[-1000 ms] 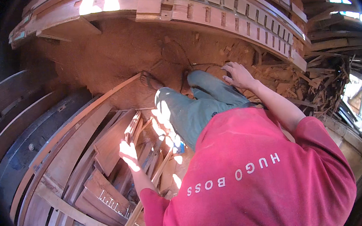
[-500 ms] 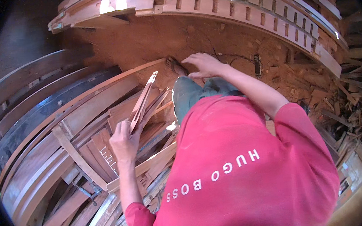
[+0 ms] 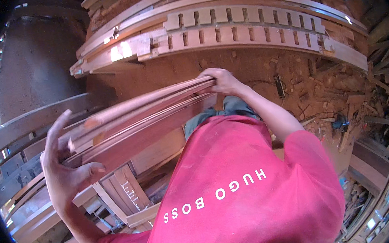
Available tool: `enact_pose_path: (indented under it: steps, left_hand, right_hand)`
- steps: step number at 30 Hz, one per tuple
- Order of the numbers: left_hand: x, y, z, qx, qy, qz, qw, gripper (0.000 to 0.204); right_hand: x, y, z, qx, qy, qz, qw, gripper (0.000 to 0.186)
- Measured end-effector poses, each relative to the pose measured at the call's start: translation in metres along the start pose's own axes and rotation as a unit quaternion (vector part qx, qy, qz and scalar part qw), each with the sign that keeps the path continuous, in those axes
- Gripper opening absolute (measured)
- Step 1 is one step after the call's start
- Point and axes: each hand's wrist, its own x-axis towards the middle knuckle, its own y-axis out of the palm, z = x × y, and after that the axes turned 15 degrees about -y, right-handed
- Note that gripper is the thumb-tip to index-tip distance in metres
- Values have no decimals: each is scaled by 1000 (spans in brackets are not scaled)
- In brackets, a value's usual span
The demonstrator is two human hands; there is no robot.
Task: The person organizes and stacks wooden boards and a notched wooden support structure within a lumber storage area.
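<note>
A bundle of thin reddish-brown wooden boards (image 3: 135,135) stretches in front of me, slanting down to the left. Its right end is in my right hand (image 3: 222,80), with the fingers wrapped round the edges. At the other end my left hand (image 3: 66,167) has its thumb and fingers spread wide. The board ends meet its palm or lie just in front of it; I cannot tell how firmly they touch. Motion blurs the upper boards near that end.
Long timbers with a row of slots (image 3: 242,34) lie across the far side. Stacked planks (image 3: 23,231) fill the left. A dark power strip (image 3: 279,85) lies on the dusty floor (image 3: 254,63). Wood scraps (image 3: 352,100) are heaped at the right.
The boards have come up from the left-hand stack and turned crosswise. My right hand has closed on their far end. My left hand has moved left and opened out.
</note>
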Motion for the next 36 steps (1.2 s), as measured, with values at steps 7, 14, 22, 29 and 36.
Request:
enact_pose_path:
  steps: [7,14,22,29,36]
  left_hand:
    - [33,5,132,-60,-259,221,938,86]
    - [24,63,263,-293,-407,236,832,53]
    - [-59,22,345,-398,-459,99,788,56]
    - [-121,-18,356,-454,-412,-100,783,50]
    - [-26,17,409,-499,-359,-220,757,54]
  right_hand:
    - [-69,-91,16,-163,192,-151,956,53]
    - [-108,-70,-17,-101,400,-219,884,55]
    - [-119,26,-91,-41,425,-365,827,61]
    - [-75,72,-126,-103,452,-400,791,55]
    - [-64,74,-105,-122,503,-385,764,59]
